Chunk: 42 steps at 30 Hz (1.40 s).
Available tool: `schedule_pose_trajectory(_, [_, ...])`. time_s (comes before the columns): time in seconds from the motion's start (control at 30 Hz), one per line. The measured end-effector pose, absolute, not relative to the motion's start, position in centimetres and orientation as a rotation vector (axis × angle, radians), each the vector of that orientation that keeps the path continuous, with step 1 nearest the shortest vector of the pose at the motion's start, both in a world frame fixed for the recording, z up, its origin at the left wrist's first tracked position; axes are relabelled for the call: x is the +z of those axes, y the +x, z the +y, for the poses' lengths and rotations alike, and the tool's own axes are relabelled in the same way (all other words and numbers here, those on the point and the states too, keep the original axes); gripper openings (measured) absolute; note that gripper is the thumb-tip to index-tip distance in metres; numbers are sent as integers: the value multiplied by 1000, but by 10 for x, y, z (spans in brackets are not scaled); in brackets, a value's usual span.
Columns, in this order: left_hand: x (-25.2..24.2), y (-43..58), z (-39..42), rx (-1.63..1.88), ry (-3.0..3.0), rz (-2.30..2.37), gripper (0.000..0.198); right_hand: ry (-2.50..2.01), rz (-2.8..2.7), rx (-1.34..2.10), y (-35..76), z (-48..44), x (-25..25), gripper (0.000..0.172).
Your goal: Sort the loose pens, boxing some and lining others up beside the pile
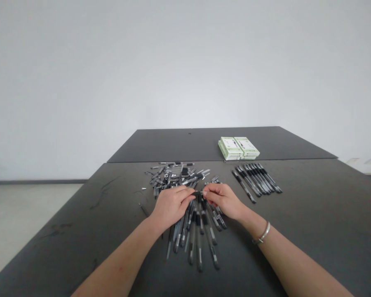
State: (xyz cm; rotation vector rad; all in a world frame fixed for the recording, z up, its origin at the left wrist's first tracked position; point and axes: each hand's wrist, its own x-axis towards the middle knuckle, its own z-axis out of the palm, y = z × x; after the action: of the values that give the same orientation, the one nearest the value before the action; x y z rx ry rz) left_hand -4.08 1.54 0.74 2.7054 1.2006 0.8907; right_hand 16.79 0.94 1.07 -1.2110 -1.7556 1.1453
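Over a heap of clear pen parts (199, 243) with black grips, my two hands meet at a single pen (198, 193). My left hand (173, 203) is closed around its barrel, with the black grip showing past the fingertips. The fingers of my right hand (223, 199) pinch the tip end of the same pen; whatever small part sits between them is hidden. Barrels and pens fan out toward me beneath both hands. Behind my left hand lies a jumble of loose caps, tips and barrels (170, 171).
To the right, several pens (256, 179) lie side by side in a slanted row. Green and white boxes (238, 148) stand stacked farther back, near the seam of the dark table (312, 214). A pale wall rises behind.
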Motion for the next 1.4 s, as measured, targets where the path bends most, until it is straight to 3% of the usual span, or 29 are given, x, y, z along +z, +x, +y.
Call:
schedule_pose_trajectory(0.17, [6,-41,19,919,2558,1268,23,-1177,-1674,1136,171,15,13,26])
schedule_pose_trajectory(0.37, [6,-45,31,1093,1975,1231,30,-1304,-1324,920,198,33,13,26])
schedule_pose_trajectory(0.6, [11,-40,31,1084,1292,930,34,-1648,-1568,545,219,43,6,25])
schedule_pose_trajectory(1.03, [9,-40,33,1165,1228,940,33,-1487,-2276,536,177,15,6,21])
schedule_pose_trajectory(1.4, [8,-41,34,1175,1230,942,33,-1395,-2404,556,175,9,7,39])
